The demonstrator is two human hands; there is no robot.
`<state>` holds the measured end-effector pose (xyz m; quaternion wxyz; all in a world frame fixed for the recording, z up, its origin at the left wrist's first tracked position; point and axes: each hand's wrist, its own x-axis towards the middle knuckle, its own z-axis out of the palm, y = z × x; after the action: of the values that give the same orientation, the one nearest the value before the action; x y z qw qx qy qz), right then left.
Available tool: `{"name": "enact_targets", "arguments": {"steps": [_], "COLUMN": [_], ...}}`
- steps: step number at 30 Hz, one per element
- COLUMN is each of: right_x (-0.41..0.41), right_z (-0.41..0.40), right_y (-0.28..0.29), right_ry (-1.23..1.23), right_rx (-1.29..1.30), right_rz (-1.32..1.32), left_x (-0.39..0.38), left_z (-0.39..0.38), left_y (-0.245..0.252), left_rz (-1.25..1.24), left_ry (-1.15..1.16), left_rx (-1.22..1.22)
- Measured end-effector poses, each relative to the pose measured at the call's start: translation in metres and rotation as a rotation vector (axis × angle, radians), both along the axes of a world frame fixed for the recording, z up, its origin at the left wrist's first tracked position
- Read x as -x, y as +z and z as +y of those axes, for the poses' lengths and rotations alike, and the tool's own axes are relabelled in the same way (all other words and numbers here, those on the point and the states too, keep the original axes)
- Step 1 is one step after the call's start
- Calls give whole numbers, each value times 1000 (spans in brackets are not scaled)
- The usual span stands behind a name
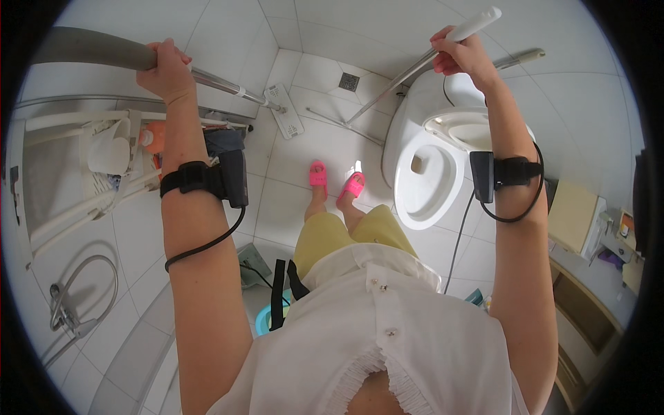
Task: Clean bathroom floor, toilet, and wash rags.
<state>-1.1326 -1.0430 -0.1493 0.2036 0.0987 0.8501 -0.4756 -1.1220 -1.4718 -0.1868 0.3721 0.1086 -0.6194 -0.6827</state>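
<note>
My left hand [168, 70] grips the grey sleeve [98, 47] of a metal pole. A flat white mop head [284, 111] with perforated ends rests on the floor at the pole's far end. In my right hand [461, 57] is a floor squeegee [391, 85], held just below its white handle end. The squeegee's thin blade [324, 118] lies on the tiles beside the toilet's base. A black device is strapped to each forearm.
On the right stands a white toilet [430, 192] with its lid raised. A floor drain [349, 81] lies near the far wall. White racks [78, 122] with bottles and cloths hang on the left, above a shower hose [115, 280]. Behind my right hand is another handle [524, 58]. A blue basin [263, 319] sits by my side.
</note>
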Motion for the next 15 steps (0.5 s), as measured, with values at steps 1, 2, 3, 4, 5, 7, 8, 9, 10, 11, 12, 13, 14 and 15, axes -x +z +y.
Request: {"name": "enact_targets", "arguments": {"steps": [1,2,3,4,5,7,8,9,10,11,12,13,14,15], "right_x": [3,7,10,14,19,23,25,26,27,29,31,32,32,32], "right_z": [0,0,0,1,2,-5,-9,-12,-13,-14,-14,-15,-16,-16], "right_y": [0,0,0,0,-1,1,3,6,5,4,4,4,3,3], "right_ry": [0,5,9,7,20,37,39,39,39,55,73,73,76,78], "right_rx": [0,-6,-10,-10,-14,-13,-39,-67,-66,-59,-52,-52,-55,-58], "right_rz": [0,17,35,35,59,80,94,109,108,116,125,124,128,133], "left_x": [2,3,5,6,8,9,10,11,12,14,15,16,17,19], "left_z": [0,0,1,1,2,0,-1,-1,-1,0,1,3,5,7], "left_y": [0,0,1,1,2,1,1,0,0,-1,0,0,1,1], "left_rz": [19,18,16,13,13,-4,-6,-2,1,0,3,6,5,2], "left_ry": [-1,-1,2,5,3,0,0,1,2,2,9,16,16,17], "left_rx": [-24,-25,-16,-7,-7,-9,-7,-9,-11,-11,2,15,15,-5]}}
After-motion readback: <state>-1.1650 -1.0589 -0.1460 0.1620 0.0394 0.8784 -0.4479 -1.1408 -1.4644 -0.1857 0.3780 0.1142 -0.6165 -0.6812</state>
